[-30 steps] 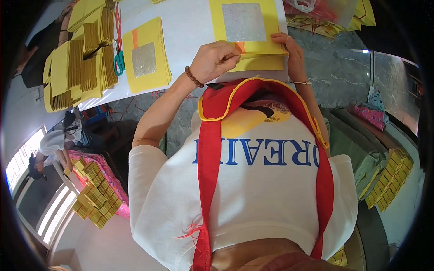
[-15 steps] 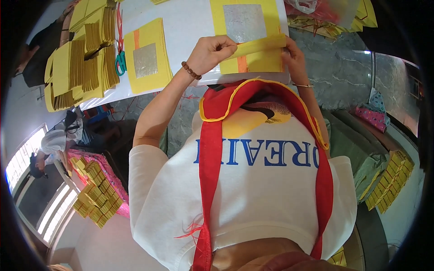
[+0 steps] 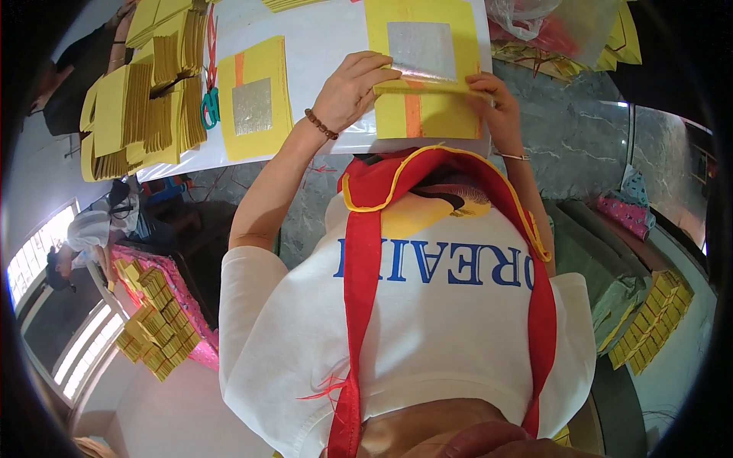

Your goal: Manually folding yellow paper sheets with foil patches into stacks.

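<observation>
Across the near part of a stack of yellow paper (image 3: 443,126), a yellow paper sheet (image 3: 439,88) is bent into a narrow roll or fold. Part of its shiny silver face shows along the bend, and a silver square (image 3: 422,47) lies just beyond. My left hand (image 3: 353,88) pinches the left end of the roll, fingers stretched along it and the thumb tucked beneath. At the right end my right hand (image 3: 500,107) grips it between thumb and curled fingers. An orange stripe (image 3: 412,114) runs down the stack's near part.
Left of the stack on the white table (image 3: 317,46) lies a second yellow pile with a silver square (image 3: 252,107), then green-handled scissors (image 3: 209,111) and folded yellow bundles (image 3: 114,99). A plastic bag (image 3: 527,15) sits at far right. Another person (image 3: 99,229) works at left.
The rolled strip, earlier raised and slanting up to the right, now lies lower and level. My left fingers have uncurled from a fist along it, and its silver side has come into sight.
</observation>
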Demonstrator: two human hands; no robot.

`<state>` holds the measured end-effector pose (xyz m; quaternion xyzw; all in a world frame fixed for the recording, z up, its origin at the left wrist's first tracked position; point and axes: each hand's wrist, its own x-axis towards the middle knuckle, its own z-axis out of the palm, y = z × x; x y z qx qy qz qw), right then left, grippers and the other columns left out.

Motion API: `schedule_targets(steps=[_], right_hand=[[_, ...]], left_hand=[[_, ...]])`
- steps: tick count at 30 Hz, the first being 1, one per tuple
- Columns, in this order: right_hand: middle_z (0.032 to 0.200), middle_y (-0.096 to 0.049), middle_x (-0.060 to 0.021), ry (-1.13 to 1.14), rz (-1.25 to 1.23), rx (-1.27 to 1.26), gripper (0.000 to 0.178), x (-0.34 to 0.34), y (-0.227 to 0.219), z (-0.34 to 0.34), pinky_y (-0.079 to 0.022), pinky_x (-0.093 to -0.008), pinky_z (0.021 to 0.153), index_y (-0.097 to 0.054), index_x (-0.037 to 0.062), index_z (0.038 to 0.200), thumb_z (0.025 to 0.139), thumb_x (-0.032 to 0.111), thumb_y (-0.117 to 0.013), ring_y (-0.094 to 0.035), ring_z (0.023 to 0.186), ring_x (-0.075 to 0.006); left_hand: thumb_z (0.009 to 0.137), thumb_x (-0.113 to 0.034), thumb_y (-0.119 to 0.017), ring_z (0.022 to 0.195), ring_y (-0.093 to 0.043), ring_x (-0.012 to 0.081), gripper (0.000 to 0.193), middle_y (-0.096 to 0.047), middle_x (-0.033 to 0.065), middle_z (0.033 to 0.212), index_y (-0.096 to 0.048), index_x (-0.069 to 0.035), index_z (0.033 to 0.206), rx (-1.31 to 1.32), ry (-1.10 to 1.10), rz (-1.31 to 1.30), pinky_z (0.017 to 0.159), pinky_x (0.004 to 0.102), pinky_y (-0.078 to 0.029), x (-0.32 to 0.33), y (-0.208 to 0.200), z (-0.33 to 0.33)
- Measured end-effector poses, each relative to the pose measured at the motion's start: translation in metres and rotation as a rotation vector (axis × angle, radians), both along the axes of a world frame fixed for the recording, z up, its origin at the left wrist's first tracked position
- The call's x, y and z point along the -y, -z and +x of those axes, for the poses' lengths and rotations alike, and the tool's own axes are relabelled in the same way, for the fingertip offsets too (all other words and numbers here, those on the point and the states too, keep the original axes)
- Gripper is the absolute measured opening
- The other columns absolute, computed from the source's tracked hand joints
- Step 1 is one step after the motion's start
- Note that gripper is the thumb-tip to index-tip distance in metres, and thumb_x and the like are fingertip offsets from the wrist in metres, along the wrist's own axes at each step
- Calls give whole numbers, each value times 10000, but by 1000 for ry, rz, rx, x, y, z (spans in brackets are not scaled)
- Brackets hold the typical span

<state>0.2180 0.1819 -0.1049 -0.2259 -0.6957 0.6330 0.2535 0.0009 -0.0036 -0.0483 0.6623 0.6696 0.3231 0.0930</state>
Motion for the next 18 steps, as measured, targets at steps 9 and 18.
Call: schedule_targets(steps=[9, 18], right_hand=[[1166, -577, -32, -203, 846, 80, 323, 4, -50, 12, -294, -390, 971, -628, 165, 1022, 709, 216, -690, -475, 1180, -234], [916, -650, -54, -214, 295, 329, 302, 16, -44, 12, -400, -322, 755, -600, 115, 1074, 786, 189, -652, -608, 877, -204]], left_hand=[[734, 19, -555, 1034, -528, 324, 381, -571, 136, 1079, -588, -84, 1099, 27, 36, 51, 883, 376, -457, 19, -23, 21], [848, -116, -532, 753, -562, 270, 140, -587, 113, 726, -601, -41, 944, 301, -309, -228, 647, 357, -447, 19, -22, 38]])
